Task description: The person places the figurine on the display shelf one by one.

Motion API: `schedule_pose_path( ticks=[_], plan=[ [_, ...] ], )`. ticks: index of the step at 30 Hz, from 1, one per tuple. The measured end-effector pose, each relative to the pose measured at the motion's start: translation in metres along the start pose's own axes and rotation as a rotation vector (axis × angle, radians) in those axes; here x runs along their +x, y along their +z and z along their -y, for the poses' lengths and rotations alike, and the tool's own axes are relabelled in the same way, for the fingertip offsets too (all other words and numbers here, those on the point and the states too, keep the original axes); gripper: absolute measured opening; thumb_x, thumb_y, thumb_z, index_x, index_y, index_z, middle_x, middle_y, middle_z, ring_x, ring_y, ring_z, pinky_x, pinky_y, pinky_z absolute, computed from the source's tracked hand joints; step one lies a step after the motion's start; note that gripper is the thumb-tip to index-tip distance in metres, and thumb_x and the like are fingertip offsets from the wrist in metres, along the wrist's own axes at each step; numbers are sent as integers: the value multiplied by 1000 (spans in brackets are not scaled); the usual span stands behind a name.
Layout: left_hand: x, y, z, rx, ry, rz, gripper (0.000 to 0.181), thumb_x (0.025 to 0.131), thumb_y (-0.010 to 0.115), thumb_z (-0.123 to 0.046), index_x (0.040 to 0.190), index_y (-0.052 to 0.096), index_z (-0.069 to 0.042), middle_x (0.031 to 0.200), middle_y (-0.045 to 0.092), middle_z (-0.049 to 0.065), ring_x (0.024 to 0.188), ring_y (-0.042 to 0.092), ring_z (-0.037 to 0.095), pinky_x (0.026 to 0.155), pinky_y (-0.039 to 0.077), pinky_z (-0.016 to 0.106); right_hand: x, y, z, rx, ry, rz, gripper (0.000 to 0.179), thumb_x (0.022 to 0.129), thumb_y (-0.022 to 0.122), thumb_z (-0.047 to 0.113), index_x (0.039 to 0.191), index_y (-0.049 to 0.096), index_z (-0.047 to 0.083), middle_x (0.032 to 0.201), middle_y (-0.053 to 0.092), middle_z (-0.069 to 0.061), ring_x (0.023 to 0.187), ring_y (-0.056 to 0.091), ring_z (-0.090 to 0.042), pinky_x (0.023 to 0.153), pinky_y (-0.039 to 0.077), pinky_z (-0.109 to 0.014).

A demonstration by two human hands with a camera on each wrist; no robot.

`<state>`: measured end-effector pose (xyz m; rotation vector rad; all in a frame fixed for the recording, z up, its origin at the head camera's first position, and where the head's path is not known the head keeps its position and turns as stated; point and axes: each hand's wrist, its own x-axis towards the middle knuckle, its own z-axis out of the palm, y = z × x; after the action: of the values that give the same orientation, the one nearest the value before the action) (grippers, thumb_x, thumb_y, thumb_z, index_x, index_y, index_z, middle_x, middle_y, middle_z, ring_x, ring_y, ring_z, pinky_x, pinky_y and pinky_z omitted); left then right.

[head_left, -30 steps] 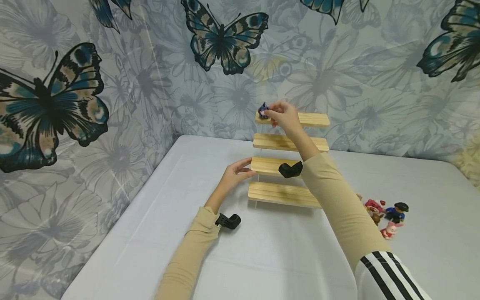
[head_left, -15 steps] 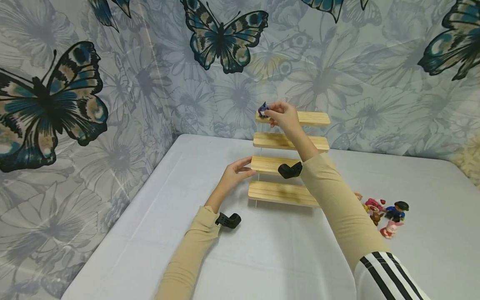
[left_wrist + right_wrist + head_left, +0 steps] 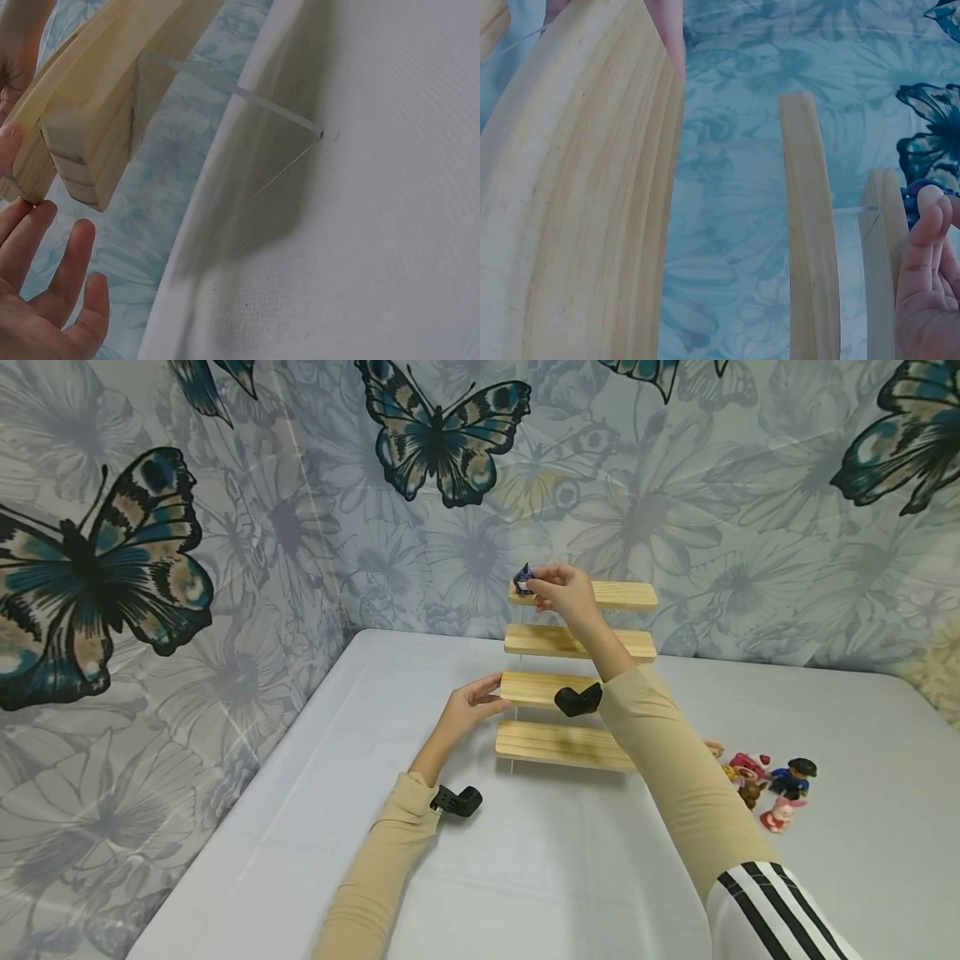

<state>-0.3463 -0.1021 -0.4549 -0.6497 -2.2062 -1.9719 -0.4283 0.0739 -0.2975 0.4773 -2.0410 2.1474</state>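
A small dark blue figurine (image 3: 522, 578) with a pointed top stands at the left end of the top board of a four-tier wooden display stand (image 3: 558, 743). My right hand (image 3: 573, 597) pinches it between thumb and fingertips. In the right wrist view the figurine (image 3: 913, 202) is mostly hidden behind the fingers. My left hand (image 3: 467, 708) holds the left end of the second board from the bottom, thumb in front and forefinger behind. The left wrist view shows that hand (image 3: 49, 292) at the board's end, its other fingers spread loosely.
Several small figurines stand in a group at the right, among them one in a dark cap (image 3: 792, 778) and a pink piglet (image 3: 782, 816). My right forearm partly covers the group and the stand. A white cloth (image 3: 315, 785) covers the table, with a butterfly-print backdrop (image 3: 480, 552) behind.
The view shifts very slightly. Both hands keep their places, the right at the blue figurine and the left at the board's end.
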Motion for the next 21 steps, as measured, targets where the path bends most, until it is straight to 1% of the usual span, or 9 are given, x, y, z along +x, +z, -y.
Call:
schedule_pose_path(
  ticks=[4,8,13,17,21],
  plan=[
    [2,1,1,-24,-3,4,50,66,63,-27,112,44,-28,110,44,-10,86,50,12,70,40,26,-3,-1,5,42,14,1,37,63,66,19,92,53,-1,81,52,-15,54,50,-20,49,44,-29],
    [3,2,0,-39,4,11,50,67,63,-27,112,44,-28,111,43,-10,86,49,13,71,39,25,-5,-2,5,75,-8,-3,42,63,66,20,98,52,0,85,52,-16,55,50,-20,51,45,-28],
    [1,3,-1,-54,-4,28,49,67,62,-26,113,43,-27,111,43,-9,87,49,13,72,39,25,-10,-2,3,43,-23,-30,44,67,63,20,104,49,-1,91,51,-15,55,50,-20,51,45,-28],
    [-1,3,0,-35,-20,20,50,67,62,-28,113,42,-29,112,42,-10,87,49,12,71,39,26,-15,-4,4,37,-38,-55,38,72,58,17,105,48,0,97,49,-12,53,50,-19,50,45,-28],
    [-1,2,0,-33,-23,13,51,67,62,-29,114,41,-30,112,42,-10,87,48,12,71,39,26,-23,-7,10,88,-24,-83,29,75,54,11,102,50,2,100,48,-11,50,50,-16,49,45,-26]
  ],
)
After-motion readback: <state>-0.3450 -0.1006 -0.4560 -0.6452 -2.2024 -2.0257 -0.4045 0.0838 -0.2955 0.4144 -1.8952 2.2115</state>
